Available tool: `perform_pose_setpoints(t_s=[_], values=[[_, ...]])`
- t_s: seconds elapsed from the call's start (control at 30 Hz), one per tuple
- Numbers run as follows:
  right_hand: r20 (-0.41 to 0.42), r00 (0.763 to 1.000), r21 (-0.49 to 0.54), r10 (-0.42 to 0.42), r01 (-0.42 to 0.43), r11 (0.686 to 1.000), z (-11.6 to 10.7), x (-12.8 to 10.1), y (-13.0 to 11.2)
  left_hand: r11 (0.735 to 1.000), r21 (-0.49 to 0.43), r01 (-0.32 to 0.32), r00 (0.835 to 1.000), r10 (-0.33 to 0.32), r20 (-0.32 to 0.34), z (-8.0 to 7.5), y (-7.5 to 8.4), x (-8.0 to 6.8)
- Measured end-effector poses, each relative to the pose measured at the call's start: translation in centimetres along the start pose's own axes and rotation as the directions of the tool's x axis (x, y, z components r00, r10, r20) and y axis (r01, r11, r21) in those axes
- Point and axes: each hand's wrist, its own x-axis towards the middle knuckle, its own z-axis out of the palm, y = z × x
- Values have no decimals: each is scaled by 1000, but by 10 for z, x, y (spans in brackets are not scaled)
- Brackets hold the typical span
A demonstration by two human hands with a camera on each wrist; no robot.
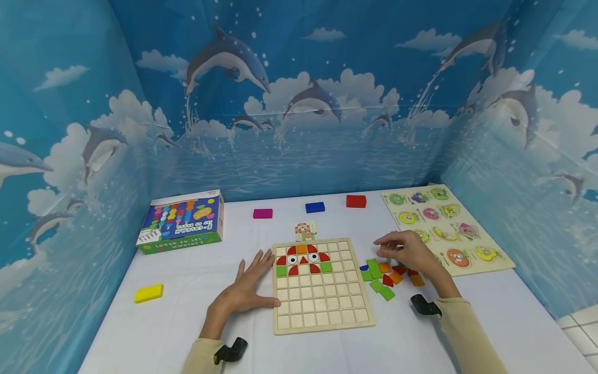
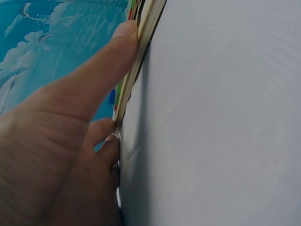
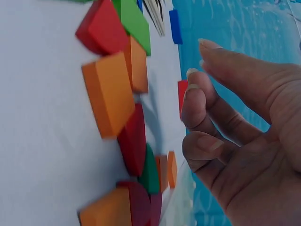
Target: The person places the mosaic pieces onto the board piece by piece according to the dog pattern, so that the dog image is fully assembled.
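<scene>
A wooden grid board [image 1: 317, 304] lies on the white table, its upper rows bearing red, green and orange pieces and two eye tiles [image 1: 313, 257]. Along its left edge my left hand [image 1: 247, 285] lies with fingers spread, thumb and fingertips touching the rim. In the left wrist view, the thumb [image 2: 113, 61] presses against the board's side [image 2: 141, 52]. My right hand [image 1: 406, 252] hovers over loose coloured pieces [image 1: 375, 270], fingers loosely bent. The right wrist view shows nothing between that hand's fingers [image 3: 195, 103]; an orange block [image 3: 108, 94] and red block [image 3: 102, 28] lie beside it.
A small picture card [image 1: 306, 231] lies beyond the board. Farther back are magenta [image 1: 262, 213], blue [image 1: 315, 208] and red [image 1: 356, 201] blocks. A bead-set box [image 1: 182, 221] and yellow block [image 1: 149, 293] stand left; a fruit puzzle board [image 1: 446, 228] lies right.
</scene>
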Motion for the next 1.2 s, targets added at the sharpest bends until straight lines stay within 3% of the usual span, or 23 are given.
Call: perform_pose_setpoints(t_s=[0.23, 0.37, 0.77, 1.0, 1.2], values=[[-14, 999, -65, 51, -52, 997, -10, -9, 11, 1000, -8, -5, 1000, 5, -8, 0, 2, -1], [-5, 994, -70, 112, -112, 991, -15, -13, 17, 1000, 2, 9, 1000, -9, -7, 0, 2, 0], [-41, 981, -110, 189, -193, 975, -30, -20, 31, 1000, -4, 16, 1000, -16, -10, 3, -5, 2], [29, 978, -168, 206, -198, 966, -48, -28, 36, 1000, -7, -8, 1000, 7, -10, -1, -1, 0], [74, 971, -158, 225, -212, 965, -53, -31, 42, 1000, -16, -17, 1000, 16, -16, 1, -1, 0]])
